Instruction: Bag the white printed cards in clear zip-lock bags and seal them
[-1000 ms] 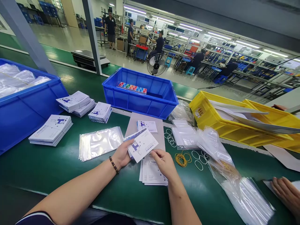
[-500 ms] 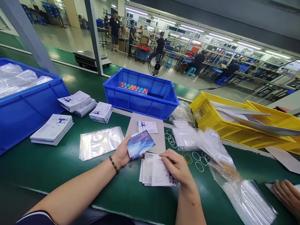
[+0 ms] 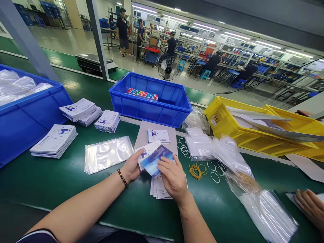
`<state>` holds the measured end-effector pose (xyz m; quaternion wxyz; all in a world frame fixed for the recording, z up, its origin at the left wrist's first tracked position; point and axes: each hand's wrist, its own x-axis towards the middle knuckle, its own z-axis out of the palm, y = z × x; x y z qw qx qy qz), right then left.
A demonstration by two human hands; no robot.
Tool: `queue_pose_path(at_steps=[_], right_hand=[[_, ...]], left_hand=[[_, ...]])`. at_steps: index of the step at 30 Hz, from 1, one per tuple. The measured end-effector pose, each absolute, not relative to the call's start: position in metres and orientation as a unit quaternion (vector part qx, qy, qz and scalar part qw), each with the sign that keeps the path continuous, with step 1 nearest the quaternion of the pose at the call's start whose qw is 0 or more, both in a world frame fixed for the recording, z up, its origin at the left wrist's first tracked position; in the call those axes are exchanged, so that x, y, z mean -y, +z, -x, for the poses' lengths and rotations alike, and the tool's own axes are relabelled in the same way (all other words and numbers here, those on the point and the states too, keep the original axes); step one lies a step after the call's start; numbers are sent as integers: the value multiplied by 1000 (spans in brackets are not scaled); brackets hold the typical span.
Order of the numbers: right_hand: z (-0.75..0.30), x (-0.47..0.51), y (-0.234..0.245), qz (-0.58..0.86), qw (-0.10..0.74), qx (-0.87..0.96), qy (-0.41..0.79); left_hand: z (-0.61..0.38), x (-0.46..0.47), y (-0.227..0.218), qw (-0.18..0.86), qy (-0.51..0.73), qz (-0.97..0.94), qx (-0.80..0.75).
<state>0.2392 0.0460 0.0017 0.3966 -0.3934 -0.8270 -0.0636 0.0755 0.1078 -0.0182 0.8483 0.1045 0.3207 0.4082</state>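
My left hand [image 3: 131, 166] grips a small stack of cards [image 3: 149, 150] above the green table; the top card [image 3: 155, 159] shows a blue face. My right hand [image 3: 172, 176] has its fingers closed on the front edge of that blue card. Under both hands lies a loose pile of white printed cards [image 3: 159, 190]. A single white card [image 3: 158, 136] rests on a grey board [image 3: 145, 133] just beyond. A stack of clear plastic bags [image 3: 107, 153] lies to the left of my left hand.
Blue bin [image 3: 149, 108] ahead, a larger blue bin [image 3: 27, 114] at left, yellow bins [image 3: 253, 138] at right. Card stacks [image 3: 54, 140] at left, rubber bands [image 3: 196, 170] and loose bags [image 3: 238, 168] at right. Another person's hand [image 3: 310, 206] is at the far right.
My right hand left the white pile on the table and came up onto the blue card held in my left hand. Earlier the held stack showed a white face, then blue.
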Motion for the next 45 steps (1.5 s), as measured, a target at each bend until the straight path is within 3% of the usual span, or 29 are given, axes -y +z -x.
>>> queue_pose_path(at_steps=[4,8,12,17,21,25,27,34,42,45], right_hand=[[-266,-39,13,465,520,717,-12],[-287,-43,18,523,429,723,139],[-280,-54,8,591,357,704,164],[-246,-57,-5,622,357,625,308],[-237,-58,-10,611,462,504,399],[-255,-55,-4,570,598,458,329],[-269,-52,5,563,607,499,257],[-282,-48,19,518,356,769,113],[-237,-50,2,448,278,847,-62],[-238,-47,4,404,336,848,-63]], left_hand=[[-70,-110,-17,866,380,-112,-306],[-68,-112,-13,869,384,-98,-297],[-71,-111,-11,868,379,-115,-299],[-76,-106,-14,856,393,-104,-321],[-76,-104,-17,856,385,-113,-327],[-73,-105,-14,866,377,-142,-297],[-71,-106,-14,869,367,-144,-300],[-74,-109,-11,857,378,-146,-318],[-78,-106,-14,852,398,-104,-323],[-76,-108,-24,857,394,-107,-314]])
